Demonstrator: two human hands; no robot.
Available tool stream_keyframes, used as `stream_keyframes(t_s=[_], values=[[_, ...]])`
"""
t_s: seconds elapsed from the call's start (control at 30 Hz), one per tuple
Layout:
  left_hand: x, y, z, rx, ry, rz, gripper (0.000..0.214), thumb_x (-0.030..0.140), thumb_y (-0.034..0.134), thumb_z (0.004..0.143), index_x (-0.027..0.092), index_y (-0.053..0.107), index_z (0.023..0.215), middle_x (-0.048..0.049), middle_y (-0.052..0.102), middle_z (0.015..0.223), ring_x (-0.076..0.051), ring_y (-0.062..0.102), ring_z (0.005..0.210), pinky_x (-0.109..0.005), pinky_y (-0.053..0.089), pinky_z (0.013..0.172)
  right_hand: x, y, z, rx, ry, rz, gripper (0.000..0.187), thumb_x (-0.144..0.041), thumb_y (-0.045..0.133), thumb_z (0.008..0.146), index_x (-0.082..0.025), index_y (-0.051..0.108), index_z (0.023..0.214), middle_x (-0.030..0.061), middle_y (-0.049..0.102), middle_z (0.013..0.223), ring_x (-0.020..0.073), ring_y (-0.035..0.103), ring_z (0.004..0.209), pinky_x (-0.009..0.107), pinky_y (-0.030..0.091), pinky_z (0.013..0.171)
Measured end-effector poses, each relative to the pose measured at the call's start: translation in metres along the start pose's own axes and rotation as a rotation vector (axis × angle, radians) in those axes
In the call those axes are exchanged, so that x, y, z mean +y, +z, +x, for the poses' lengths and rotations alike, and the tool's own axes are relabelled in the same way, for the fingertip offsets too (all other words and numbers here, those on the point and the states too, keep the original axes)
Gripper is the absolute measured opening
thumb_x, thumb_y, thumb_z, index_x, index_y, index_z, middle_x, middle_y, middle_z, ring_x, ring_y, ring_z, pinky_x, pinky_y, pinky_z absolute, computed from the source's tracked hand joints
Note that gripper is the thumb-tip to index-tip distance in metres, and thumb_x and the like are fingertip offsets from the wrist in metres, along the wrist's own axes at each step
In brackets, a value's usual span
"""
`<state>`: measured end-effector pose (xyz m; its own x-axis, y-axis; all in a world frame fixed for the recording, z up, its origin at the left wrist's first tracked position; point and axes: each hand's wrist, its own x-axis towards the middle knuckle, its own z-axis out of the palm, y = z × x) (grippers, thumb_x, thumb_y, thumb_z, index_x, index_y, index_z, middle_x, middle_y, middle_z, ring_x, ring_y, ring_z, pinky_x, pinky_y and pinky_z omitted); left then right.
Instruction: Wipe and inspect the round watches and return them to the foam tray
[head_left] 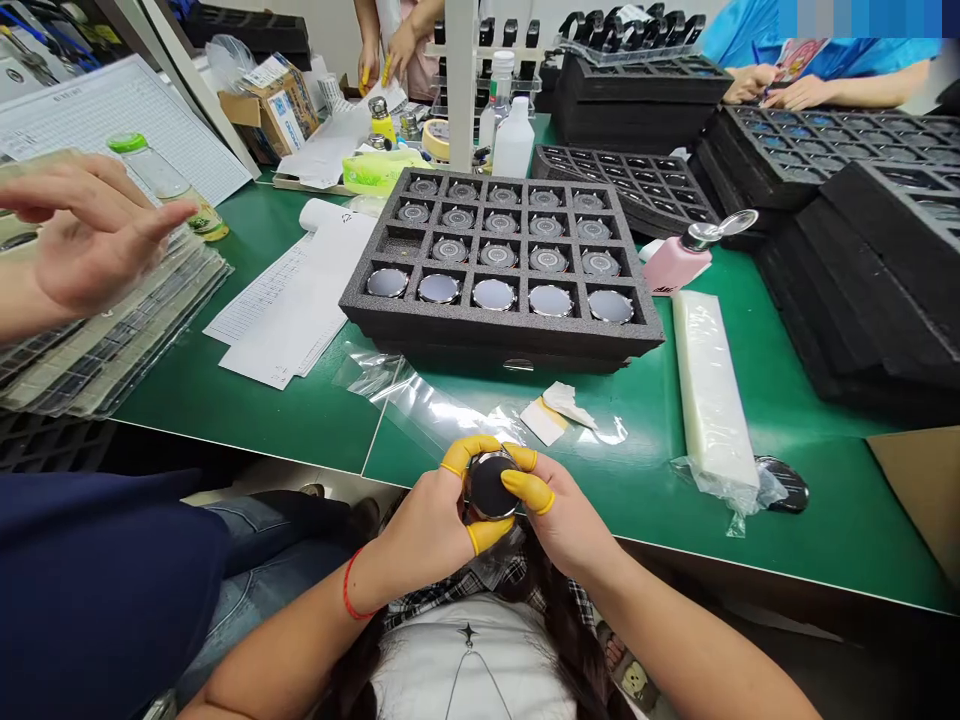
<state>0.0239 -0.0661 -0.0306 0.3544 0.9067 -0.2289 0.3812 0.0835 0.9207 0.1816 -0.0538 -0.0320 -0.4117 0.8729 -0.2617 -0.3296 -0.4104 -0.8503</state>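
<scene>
Between my two hands, just over the table's front edge, is a round watch case (492, 487) with a black face and a silver rim. My left hand (429, 525) grips it from the left, its yellow finger cots on the rim. With yellow-capped fingers, my right hand (564, 510) holds the other side, the thumb lying on the black face. Beyond them stands a black foam tray (510, 325) of watch cases. Its front row shows shiny faces, the rows behind show backs, and one left compartment holds none. A folded white wipe (566, 405) lies in front of the tray.
A co-worker's hand (90, 230) reaches in at left above stacked plastic trays (142, 340). Paper sheets (300, 300) lie left of the foam tray. To the right are a pink pump bottle (679, 262), a wrapped white block (716, 390) and black foam stacks (862, 290).
</scene>
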Motion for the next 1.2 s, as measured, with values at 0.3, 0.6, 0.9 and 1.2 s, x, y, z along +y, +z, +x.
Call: stream_keyframes(t_s=[0.3,0.6,0.9,1.2], values=[[0.017,0.007,-0.017,0.051,0.082,0.127,0.049,0.019,0.065,0.080,0.026,0.047,0.126,-0.0035,0.064,0.119,-0.017,0.066,0.087,-0.027,0.052,0.075,0.005,0.001,-0.011,0.010,-0.031,0.049,0.017,-0.037,0.067,0.077,-0.021,0.072,0.083,0.0006,0.070,0.077,0.0198,0.062,0.079,0.032,0.048,0.077],[0.035,0.014,-0.037,0.007,0.088,0.044,0.050,0.018,0.064,0.079,0.022,0.047,0.126,-0.0014,0.065,0.098,-0.014,0.061,0.073,-0.025,0.050,0.066,-0.004,0.021,-0.032,0.103,-0.034,0.041,0.036,-0.053,0.073,0.070,-0.018,0.068,0.066,-0.0007,0.062,0.062,0.0142,0.051,0.060,0.027,0.043,0.062],[0.049,0.011,-0.054,-0.018,0.117,-0.171,0.058,0.016,0.071,0.073,0.022,0.045,0.125,-0.0030,0.061,0.103,-0.014,0.061,0.081,-0.026,0.051,0.072,-0.024,0.027,-0.066,-0.020,-0.128,-0.024,0.027,-0.045,0.071,0.075,-0.019,0.073,0.084,0.0018,0.070,0.079,0.0193,0.059,0.080,0.032,0.043,0.082],[0.062,0.005,-0.052,-0.020,0.206,0.046,0.050,0.018,0.064,0.077,0.020,0.047,0.124,-0.0032,0.062,0.099,-0.012,0.057,0.068,-0.024,0.047,0.062,-0.028,0.031,-0.058,0.062,-0.144,0.035,0.021,-0.039,0.075,0.067,-0.019,0.072,0.074,0.0004,0.067,0.069,0.0168,0.056,0.070,0.030,0.041,0.073]])
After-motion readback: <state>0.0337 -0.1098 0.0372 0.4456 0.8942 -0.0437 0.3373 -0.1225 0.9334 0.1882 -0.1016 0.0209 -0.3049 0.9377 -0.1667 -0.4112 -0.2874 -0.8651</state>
